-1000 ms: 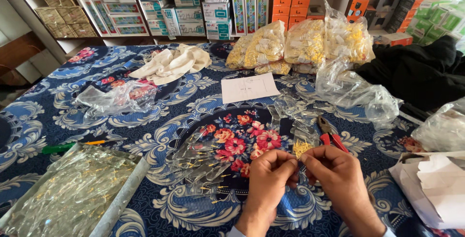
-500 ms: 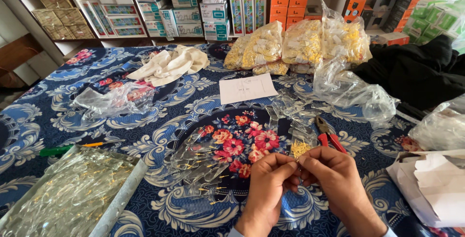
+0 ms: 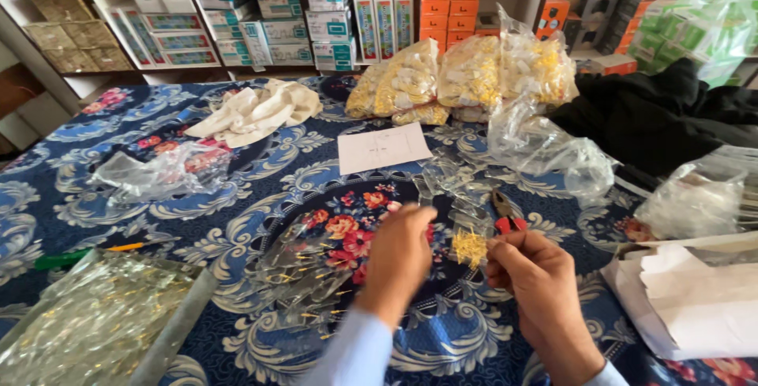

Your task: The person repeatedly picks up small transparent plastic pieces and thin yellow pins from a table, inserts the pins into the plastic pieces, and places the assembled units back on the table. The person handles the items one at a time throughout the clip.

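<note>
Pinching something too small to make out, the right hand (image 3: 527,274) sits beside a yellow heap of tiny parts (image 3: 470,245) on the blue floral cloth (image 3: 237,196); the left hand (image 3: 403,253) (fingers curled, grip unclear) hovers over clear packets (image 3: 304,275); red-handled pliers (image 3: 505,216) lie just beyond.

A small bunch of thin yellow pieces (image 3: 470,245) sticks up, pinched in the right hand (image 3: 530,275). Little clear packets with yellow bits (image 3: 312,275) lie spread flat on the blue cloth, just beside the left hand (image 3: 401,258).
</note>
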